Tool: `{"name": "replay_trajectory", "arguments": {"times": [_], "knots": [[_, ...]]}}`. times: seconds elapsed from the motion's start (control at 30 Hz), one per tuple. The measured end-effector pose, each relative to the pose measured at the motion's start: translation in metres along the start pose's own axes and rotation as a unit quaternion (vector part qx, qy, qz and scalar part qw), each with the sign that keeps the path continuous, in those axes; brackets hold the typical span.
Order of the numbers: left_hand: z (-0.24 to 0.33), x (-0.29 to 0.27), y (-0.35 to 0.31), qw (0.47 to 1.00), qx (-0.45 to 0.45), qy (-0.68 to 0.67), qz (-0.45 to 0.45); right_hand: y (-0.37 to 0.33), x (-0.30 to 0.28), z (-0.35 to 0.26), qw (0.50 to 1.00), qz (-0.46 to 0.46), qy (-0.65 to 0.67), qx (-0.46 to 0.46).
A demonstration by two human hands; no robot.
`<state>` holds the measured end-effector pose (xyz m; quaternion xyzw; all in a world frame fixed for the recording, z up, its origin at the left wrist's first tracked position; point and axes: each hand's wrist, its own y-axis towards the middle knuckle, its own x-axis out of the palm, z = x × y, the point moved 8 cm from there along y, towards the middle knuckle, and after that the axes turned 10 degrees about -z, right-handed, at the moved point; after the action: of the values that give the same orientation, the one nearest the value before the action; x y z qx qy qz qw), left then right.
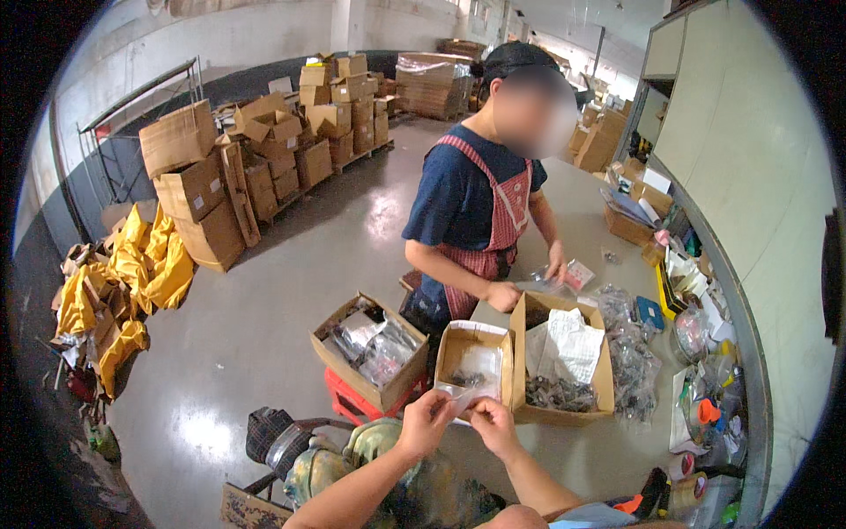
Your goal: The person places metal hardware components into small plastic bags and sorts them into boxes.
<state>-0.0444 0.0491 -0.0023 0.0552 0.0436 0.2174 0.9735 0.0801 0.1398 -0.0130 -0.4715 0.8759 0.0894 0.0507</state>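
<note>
My left hand (426,425) and my right hand (493,427) are close together at the near edge of the table. Both pinch a small clear plastic bag (464,398) between their fingertips. Whatever the bag holds is too small to make out. Just beyond it stands a small open cardboard box (506,370) with clear plastic and a few dark bits inside. To its right, a larger cardboard box (560,417) contains many small dark parts, and a crumpled white sheet (573,342) lies on top of them.
Across the table a co-worker in a checked apron (507,216) handles a clear bag. At left, a carton of bagged items (374,344) rests on a red stool (342,398). Bagged dark parts (630,370) lie right of the boxes. Tape rolls (686,489) and clutter line the right wall.
</note>
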Motion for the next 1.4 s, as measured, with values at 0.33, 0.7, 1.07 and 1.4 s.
{"name": "replay_trajectory", "arguments": {"times": [0.33, 0.7, 1.07, 1.4], "knots": [[0.033, -0.012, -0.003, 0.991, -0.079, 0.111, 0.000, -0.001, -0.008, -0.021, 0.998, 0.011, -0.049, -0.038], [0.048, -0.004, 0.000, 0.976, 0.041, 0.209, -0.049, -0.004, 0.014, -0.118, 0.952, -0.062, -0.238, -0.182], [0.052, 0.021, -0.006, 0.926, 0.158, 0.329, -0.096, -0.006, 0.023, -0.091, 0.897, -0.213, -0.378, -0.082], [0.006, 0.045, -0.009, 0.927, -0.026, 0.273, -0.256, -0.007, -0.036, -0.052, 0.967, -0.168, -0.167, 0.090]]}}
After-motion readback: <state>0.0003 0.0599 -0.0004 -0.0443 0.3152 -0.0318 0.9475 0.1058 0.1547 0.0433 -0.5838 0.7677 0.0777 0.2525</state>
